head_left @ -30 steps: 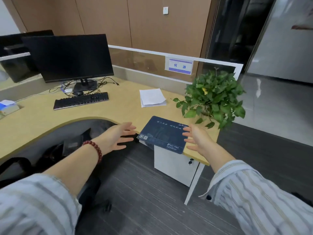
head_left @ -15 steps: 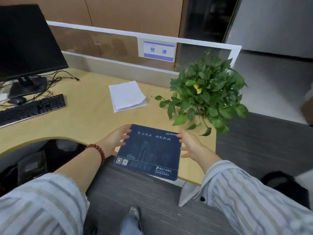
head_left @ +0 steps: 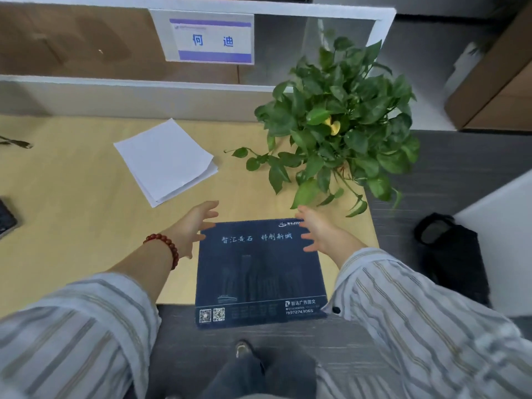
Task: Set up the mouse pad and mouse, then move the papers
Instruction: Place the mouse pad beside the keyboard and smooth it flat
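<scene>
1. Head view: the dark blue mouse pad [head_left: 259, 269] lies flat at 6 o'clock on the light wood surface [head_left: 72, 211], its near edge hanging over the surface's front edge above the grey floor [head_left: 446, 168].
2. The left hand [head_left: 191, 228] reaches forward from 7 o'clock, forearm bare with a red bead bracelet [head_left: 164, 246] at the wrist. Its fingers [head_left: 210, 208] are spread wide and hold nothing; the lower fingertips lie at the pad's far-left corner, though whether they touch it cannot be told.
3. The right hand [head_left: 319, 231] comes in from 5 o'clock out of a striped sleeve [head_left: 417, 312]. Its fingers are also splayed wide and empty, lying over the pad's far-right corner and covering part of the printed logo there.
4. Both palms face inward toward each other across the pad's far edge.
5. The papers [head_left: 167, 159], a loose white stack, lie at 11 o'clock from the pad, apart from both hands.
6. A leafy potted plant [head_left: 339, 125] stands at 1 o'clock, its lowest leaves hanging just beyond the right hand.
7. A name card [head_left: 210, 38] sits on the partition at 12 o'clock.
8. No mouse can be made out.
</scene>
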Tool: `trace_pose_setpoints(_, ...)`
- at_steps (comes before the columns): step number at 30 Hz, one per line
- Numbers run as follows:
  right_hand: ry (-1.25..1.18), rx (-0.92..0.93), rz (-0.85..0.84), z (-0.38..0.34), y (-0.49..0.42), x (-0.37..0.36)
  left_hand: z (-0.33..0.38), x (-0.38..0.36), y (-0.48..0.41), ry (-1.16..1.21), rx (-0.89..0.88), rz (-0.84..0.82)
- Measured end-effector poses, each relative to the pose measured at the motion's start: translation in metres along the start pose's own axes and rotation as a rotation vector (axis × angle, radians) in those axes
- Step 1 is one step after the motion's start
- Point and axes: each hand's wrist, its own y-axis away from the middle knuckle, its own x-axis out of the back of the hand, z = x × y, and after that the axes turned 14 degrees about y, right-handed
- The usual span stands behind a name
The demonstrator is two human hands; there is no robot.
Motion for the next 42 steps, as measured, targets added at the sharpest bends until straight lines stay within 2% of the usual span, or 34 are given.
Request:
trace_pose_setpoints(7, 0.071, -0.083, 0.078, 0.007, -0.031, -0.011, -0.015, -0.01, -0.03, -0.031, 0.132, 0.0)
trace_pose_setpoints(10, 0.091, -0.068, 0.098, 0.008, -0.045, -0.011, -0.017, -0.015, -0.041, -0.005, 0.148, 0.052)
trace_pose_setpoints(14, 0.197, -0.054, 0.21, 0.01, -0.059, -0.009, -0.008, -0.027, -0.052, 0.036, 0.179, 0.129)
trace_pose_setpoints(17, 0.195, -0.115, 0.27, 0.011, -0.07, -0.009, -0.009, -0.027, -0.065, -0.046, 0.207, 0.151)
trace_pose_setpoints(21, 0.108, -0.179, 0.262, 0.015, -0.09, -0.01, -0.022, -0.022, -0.067, -0.09, 0.262, 0.15)
trace_pose_setpoints(25, 0.178, -0.212, 0.221, 0.007, -0.082, -0.01, -0.027, -0.013, -0.07, -0.226, 0.29, 0.172)
trace_pose_setpoints(28, 0.295, -0.201, 0.249, 0.012, -0.092, -0.009, -0.036, -0.002, -0.077, -0.337, 0.244, 0.215)
trace_pose_setpoints(30, 0.396, -0.202, 0.202, 0.015, -0.094, -0.01, -0.042, 0.004, -0.081, -0.377, 0.234, 0.224)
trace_pose_setpoints(36, 0.747, -0.168, 0.176, 0.007, -0.09, -0.021, -0.048, 0.013, -0.07, -0.374, 0.255, 0.205)
trace_pose_setpoints(39, 0.75, -0.086, 0.18, -0.005, -0.078, -0.029, -0.046, 0.021, -0.056, -0.385, 0.191, 0.254)
trace_pose_setpoints(42, 0.702, 0.006, 0.274, -0.02, -0.066, -0.04, -0.044, 0.029, -0.048, -0.254, 0.058, 0.334)
